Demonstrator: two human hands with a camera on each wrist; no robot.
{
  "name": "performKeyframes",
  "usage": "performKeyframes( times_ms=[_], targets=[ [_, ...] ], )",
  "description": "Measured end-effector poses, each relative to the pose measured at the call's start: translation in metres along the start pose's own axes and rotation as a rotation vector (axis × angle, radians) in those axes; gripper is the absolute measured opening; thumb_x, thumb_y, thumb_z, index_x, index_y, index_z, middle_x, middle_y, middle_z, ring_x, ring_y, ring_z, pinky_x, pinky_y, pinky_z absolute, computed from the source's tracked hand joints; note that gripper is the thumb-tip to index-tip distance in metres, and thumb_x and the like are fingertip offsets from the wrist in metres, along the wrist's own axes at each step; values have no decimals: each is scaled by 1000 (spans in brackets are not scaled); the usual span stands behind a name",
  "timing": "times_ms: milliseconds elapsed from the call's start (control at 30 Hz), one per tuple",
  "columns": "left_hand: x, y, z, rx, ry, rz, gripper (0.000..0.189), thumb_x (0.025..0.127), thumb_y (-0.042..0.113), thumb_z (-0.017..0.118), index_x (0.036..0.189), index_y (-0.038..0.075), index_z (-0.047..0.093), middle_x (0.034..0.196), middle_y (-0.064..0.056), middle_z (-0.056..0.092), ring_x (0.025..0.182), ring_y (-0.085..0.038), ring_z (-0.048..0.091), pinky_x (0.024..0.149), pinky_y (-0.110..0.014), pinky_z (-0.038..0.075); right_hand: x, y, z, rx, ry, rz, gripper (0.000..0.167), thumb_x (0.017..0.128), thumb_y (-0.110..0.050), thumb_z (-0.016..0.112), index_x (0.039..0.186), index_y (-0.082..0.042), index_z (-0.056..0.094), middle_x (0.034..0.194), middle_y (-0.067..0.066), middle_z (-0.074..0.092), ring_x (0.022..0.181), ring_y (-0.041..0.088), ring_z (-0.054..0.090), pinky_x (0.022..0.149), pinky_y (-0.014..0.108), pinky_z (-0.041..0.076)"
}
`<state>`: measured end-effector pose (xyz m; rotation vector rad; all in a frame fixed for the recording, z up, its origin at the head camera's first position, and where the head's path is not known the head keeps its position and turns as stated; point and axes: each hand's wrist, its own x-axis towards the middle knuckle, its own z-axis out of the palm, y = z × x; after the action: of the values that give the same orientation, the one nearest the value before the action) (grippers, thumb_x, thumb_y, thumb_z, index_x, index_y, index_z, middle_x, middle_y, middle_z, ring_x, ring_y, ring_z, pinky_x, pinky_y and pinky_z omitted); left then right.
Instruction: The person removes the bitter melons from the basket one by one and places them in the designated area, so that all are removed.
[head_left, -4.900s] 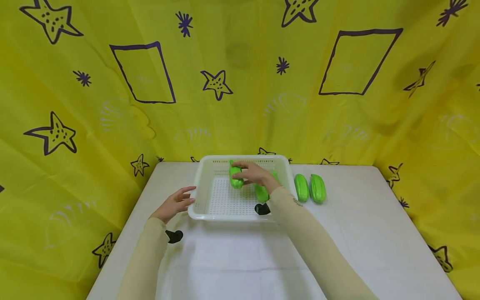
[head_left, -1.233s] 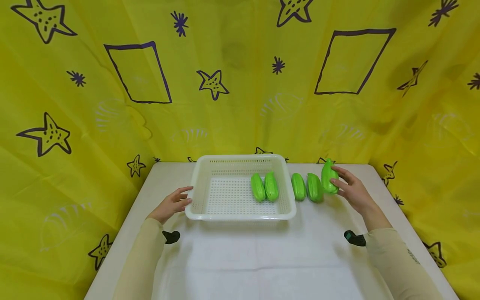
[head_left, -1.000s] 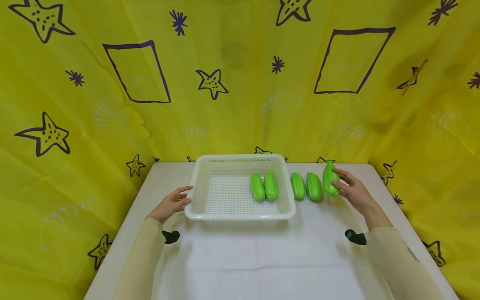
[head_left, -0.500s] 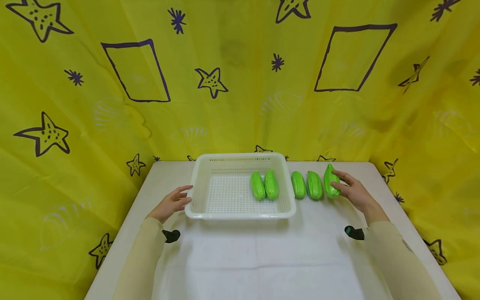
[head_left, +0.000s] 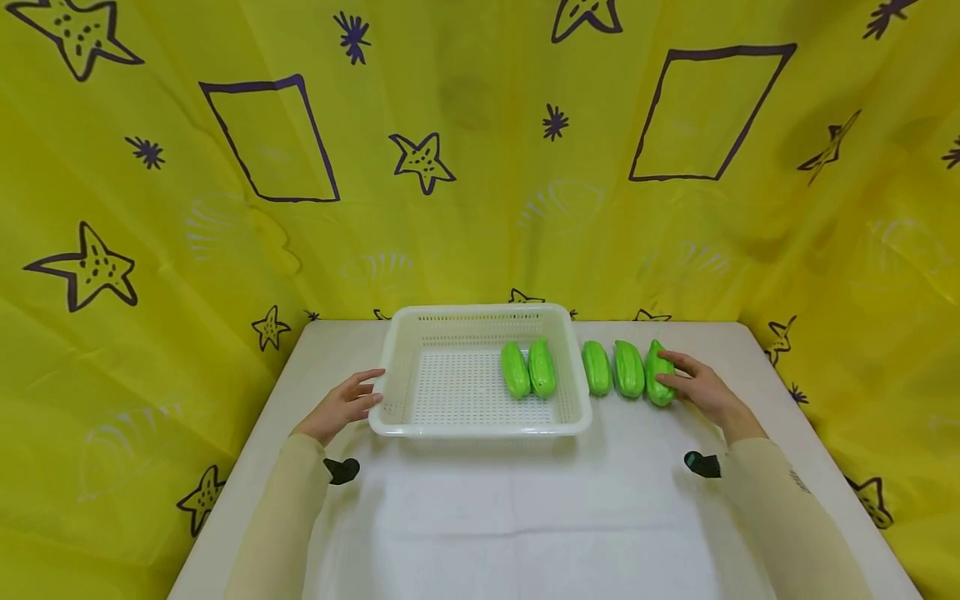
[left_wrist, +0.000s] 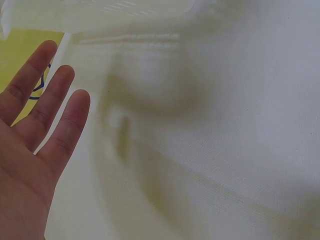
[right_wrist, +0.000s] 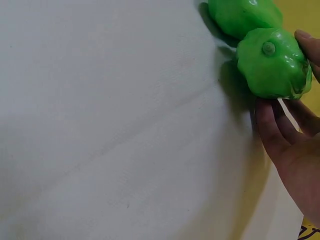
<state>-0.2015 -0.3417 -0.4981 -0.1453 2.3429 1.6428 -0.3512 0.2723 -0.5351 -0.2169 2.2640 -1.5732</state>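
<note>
A bright green ridged gourd (head_left: 660, 377) is at the right end of a row of three gourds beside the basket. My right hand (head_left: 705, 390) holds it from the right side, with thumb and fingers around it in the right wrist view. Its end, with a small round stub, faces the right wrist camera. My left hand (head_left: 341, 410) is at the left rim of a white plastic basket (head_left: 480, 431), its fingertips right at the edge. In the left wrist view, the fingers (left_wrist: 72, 120) are spread and nearly straight. Two more gourds (head_left: 528, 369) lie side by side in the basket's right part.
The other two gourds in the row, one near the basket (head_left: 597, 368) and a middle gourd (head_left: 629, 369), lie on the white-covered table (head_left: 510, 517). A yellow patterned curtain (head_left: 480, 208) rises behind and at both sides.
Earlier my right hand reached inside the basket with a gourd. Since then it moved right, out past the row, and lowered a gourd beside the other two. My left hand stays at the rim.
</note>
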Motion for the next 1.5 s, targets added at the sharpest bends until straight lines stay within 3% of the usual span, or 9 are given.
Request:
performKeyframes(
  times_ms=[100, 333, 567, 900, 1033, 1167, 1333, 1500],
  targets=[
    [0, 0, -1, 0, -1, 7, 64, 95, 38, 64, 150, 22, 36, 151, -22, 32, 133, -40, 40, 109, -54, 35, 2, 2, 2, -22, -8, 25, 75, 96, -32, 64, 154, -5, 24, 160, 25, 5, 140, 41, 21, 82, 12, 45],
    [1, -1, -2, 5, 1, -4, 66, 93, 40, 65, 150, 24, 36, 152, -21, 32, 133, -40, 40, 109, -54, 36, 4, 1, 4, -80, -4, 36, 78, 95, -37, 65, 155, -8, 25, 160, 23, 8, 142, 45, 20, 95, 27, 44],
    [2, -1, -2, 15, 7, -16, 68, 92, 44, 66, 150, 25, 37, 152, -20, 33, 133, -40, 41, 108, -54, 37, 6, 0, 4, -86, -5, 32, 76, 95, -37, 64, 155, -9, 25, 160, 24, 8, 141, 44, 21, 81, 11, 43],
    [1, 0, -1, 8, 0, -5, 67, 93, 42, 65, 150, 24, 36, 152, -20, 33, 133, -40, 41, 108, -54, 37, 8, -2, 4, -96, 17, 49, 74, 96, -39, 62, 155, -11, 26, 159, 27, 12, 134, 39, 29, 80, 10, 43],
    [-7, 11, 3, -4, 6, -1, 64, 96, 36, 63, 151, 21, 35, 152, -23, 32, 133, -42, 40, 109, -56, 35, 8, -2, 4, -96, 25, 56, 73, 97, -37, 60, 155, -11, 25, 159, 25, 11, 138, 41, 25, 102, 31, 44],
    [-15, 22, 6, -26, 2, 1, 61, 97, 28, 62, 151, 17, 35, 151, -24, 32, 133, -43, 39, 109, -57, 34, 8, -3, 5, -81, 32, 62, 71, 98, -35, 59, 155, -9, 24, 160, 25, 6, 142, 45, 18, 113, 57, 26],
    [-17, 25, 6, -30, -3, 2, 60, 97, 26, 62, 150, 16, 36, 150, -25, 33, 133, -44, 39, 109, -57, 34, 7, -5, 5, -87, 47, 83, 71, 98, -36, 59, 155, -10, 25, 161, 24, 3, 144, 47, 11, 113, 59, 22],
    [-10, 15, 6, -6, 12, -3, 61, 97, 30, 61, 151, 19, 35, 151, -24, 32, 134, -43, 38, 110, -57, 33, 6, -6, 4, -85, 60, 89, 72, 98, -38, 59, 155, -11, 24, 161, 23, 1, 144, 48, 9, 114, 59, 20]
  ],
)
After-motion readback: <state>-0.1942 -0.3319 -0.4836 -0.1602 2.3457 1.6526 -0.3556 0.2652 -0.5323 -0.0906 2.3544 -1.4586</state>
